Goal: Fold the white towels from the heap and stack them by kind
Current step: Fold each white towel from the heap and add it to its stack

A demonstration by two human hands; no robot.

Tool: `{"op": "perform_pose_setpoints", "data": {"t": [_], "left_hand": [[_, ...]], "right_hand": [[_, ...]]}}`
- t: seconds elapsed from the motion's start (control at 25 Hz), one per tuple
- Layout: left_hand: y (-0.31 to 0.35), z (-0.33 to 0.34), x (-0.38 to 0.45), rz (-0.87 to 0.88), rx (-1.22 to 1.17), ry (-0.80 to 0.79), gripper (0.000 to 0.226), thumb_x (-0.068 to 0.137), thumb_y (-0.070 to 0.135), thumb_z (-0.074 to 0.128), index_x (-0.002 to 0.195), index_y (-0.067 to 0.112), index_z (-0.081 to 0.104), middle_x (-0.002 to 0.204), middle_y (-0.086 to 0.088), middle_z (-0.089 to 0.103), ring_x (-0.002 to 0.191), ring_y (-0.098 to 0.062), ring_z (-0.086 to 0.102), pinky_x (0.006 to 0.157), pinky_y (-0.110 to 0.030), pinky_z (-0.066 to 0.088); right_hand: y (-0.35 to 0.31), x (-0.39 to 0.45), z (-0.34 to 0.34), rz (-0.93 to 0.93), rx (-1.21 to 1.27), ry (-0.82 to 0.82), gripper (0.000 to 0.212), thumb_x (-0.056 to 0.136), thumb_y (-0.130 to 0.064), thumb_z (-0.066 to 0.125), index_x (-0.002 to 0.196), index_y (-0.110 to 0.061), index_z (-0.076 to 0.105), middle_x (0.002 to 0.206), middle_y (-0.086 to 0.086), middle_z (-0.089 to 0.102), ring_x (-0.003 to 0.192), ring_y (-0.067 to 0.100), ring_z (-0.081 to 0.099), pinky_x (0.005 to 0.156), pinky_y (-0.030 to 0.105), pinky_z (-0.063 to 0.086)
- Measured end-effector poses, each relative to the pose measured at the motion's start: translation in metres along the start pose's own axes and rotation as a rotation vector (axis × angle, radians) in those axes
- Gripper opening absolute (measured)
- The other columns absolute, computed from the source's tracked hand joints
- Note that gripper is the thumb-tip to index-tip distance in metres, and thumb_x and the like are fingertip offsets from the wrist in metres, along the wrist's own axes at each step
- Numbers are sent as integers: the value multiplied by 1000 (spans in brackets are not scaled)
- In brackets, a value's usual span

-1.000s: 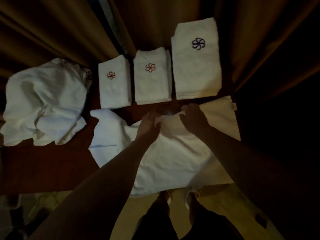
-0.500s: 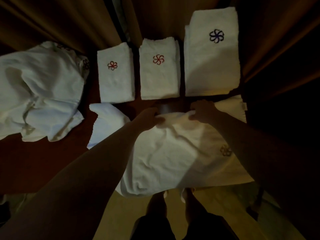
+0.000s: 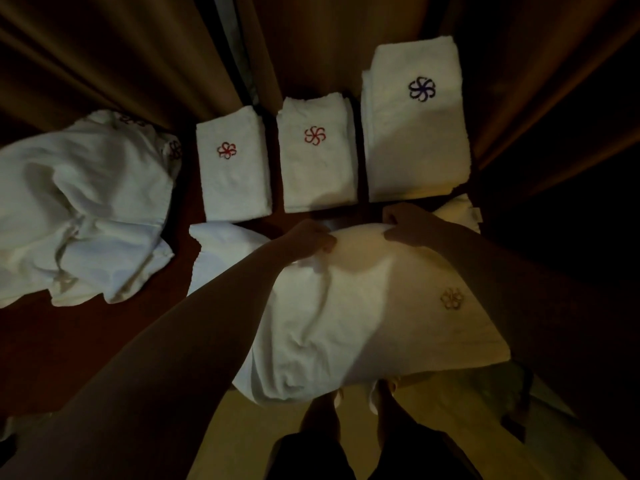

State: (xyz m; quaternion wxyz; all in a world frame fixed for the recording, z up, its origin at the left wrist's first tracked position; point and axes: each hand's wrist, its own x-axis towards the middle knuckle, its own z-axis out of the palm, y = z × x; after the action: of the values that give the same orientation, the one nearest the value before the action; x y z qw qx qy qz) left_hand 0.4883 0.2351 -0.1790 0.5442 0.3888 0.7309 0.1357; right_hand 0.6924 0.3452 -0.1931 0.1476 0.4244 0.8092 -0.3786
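Both hands grip the far edge of the large white terry towel [image 3: 363, 317] spread across the dark red-brown table [image 3: 86, 341]. Left hand [image 3: 311, 237] has its fingers curled over the edge, pinching the cloth; right hand [image 3: 408, 223] pinches the same edge just to its right, thumb underneath as far as the dim light shows. A pale gold flower emblem [image 3: 452, 298] lies on the towel near the right forearm.

Beyond the hands stand three folded stacks: a small white folded stack with a red flower [image 3: 235, 168] ahead-left of the left hand, a second red-flower folded stack [image 3: 317, 157] straight ahead, and a larger folded stack with a dark blue flower [image 3: 415, 123] ahead of the right hand. Well to the left of the left hand lies the loose heap of unfolded white towels [image 3: 79, 209].

Procedure for the step in hand, as judged:
1. The hands sit close together near mid-edge. Slide each outward toward its corner before lifting, or the outer parts will sag.
2. Keep the edge taut and level; creases run diagonally under the left forearm and should be smoothed first.
3. Bring edge to edge squarely, with the emblem ending outward to match the stacks.
4. The near edge overhangs the table; guard against the cloth sliding off.
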Motion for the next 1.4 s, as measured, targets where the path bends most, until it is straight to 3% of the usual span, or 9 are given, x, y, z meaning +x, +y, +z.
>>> {"op": "perform_pose_setpoints", "data": {"t": [0.16, 0.36, 0.52, 0.64, 0.8, 0.96, 1.04, 1.24, 1.4], "left_hand": [[3, 10, -2, -44, -155, -19, 23, 89, 11, 60, 67, 15, 60, 71, -3, 55, 74, -19, 54, 70, -28, 46], [14, 25, -7, -98, -219, -45, 41, 101, 33, 43, 64, 17, 48, 62, -1, 43, 59, -11, 39, 62, -23, 33], [23, 32, -4, -44, -146, -81, 20, 97, 17, 52, 110, 7, 61, 99, -9, 60, 92, -20, 52, 84, -29, 40], [24, 30, -4, -139, -190, -179, 28, 91, 22, 62, 117, 10, 59, 109, -12, 61, 99, -26, 56, 86, -37, 47], [24, 31, -2, -225, -202, -258, 46, 90, 27, 64, 131, 13, 49, 125, -11, 55, 115, -33, 52, 101, -49, 44], [27, 39, -2, -228, -252, -251, 45, 90, 26, 63, 130, 11, 49, 118, -11, 57, 100, -25, 57, 83, -38, 50], [26, 40, 1, -181, -259, -189, 40, 90, 19, 63, 126, 10, 49, 110, -9, 57, 91, -22, 56, 71, -32, 49], [4, 37, 31, -55, 365, 319, 61, 84, 37, 67, 133, 9, 43, 131, -14, 51, 123, -33, 47, 102, -45, 40], [-6, 51, 18, 203, 681, 608, 49, 87, 34, 59, 130, 13, 47, 132, -12, 49, 121, -31, 45, 102, -43, 35]], "right_hand": [[9, -7, 1, 5, 116, 65, 24, 78, -15, 74, 93, -12, 56, 96, 3, 51, 89, 19, 48, 72, 27, 34], [14, -8, 3, -66, 191, 105, 18, 81, -29, 74, 93, -15, 73, 106, 3, 67, 101, 19, 60, 90, 32, 45], [9, -11, 1, -163, 138, 243, 18, 85, -4, 60, 97, -9, 72, 114, 11, 64, 111, 25, 55, 89, 21, 35], [11, -15, 2, -178, 134, 321, 17, 82, 1, 59, 91, -7, 71, 106, 11, 65, 107, 25, 56, 82, 13, 28], [14, -12, 6, -182, 125, 320, 16, 84, -2, 58, 91, -11, 70, 101, 7, 66, 104, 23, 57, 84, 17, 32], [13, -8, 7, -192, 104, 354, 17, 85, -1, 57, 86, -13, 69, 98, 6, 66, 103, 26, 56, 89, 28, 40], [10, -9, 7, -215, 101, 403, 17, 82, 0, 58, 85, -13, 69, 97, 6, 67, 102, 30, 56, 91, 39, 45], [24, -27, 37, 40, -47, 465, 34, 85, -15, 62, 118, -11, 58, 138, 15, 43, 130, 33, 37, 104, 42, 32], [45, -45, 70, 252, -122, 398, 57, 90, -28, 59, 141, -14, 38, 151, 18, 24, 139, 34, 22, 107, 46, 31]]}}
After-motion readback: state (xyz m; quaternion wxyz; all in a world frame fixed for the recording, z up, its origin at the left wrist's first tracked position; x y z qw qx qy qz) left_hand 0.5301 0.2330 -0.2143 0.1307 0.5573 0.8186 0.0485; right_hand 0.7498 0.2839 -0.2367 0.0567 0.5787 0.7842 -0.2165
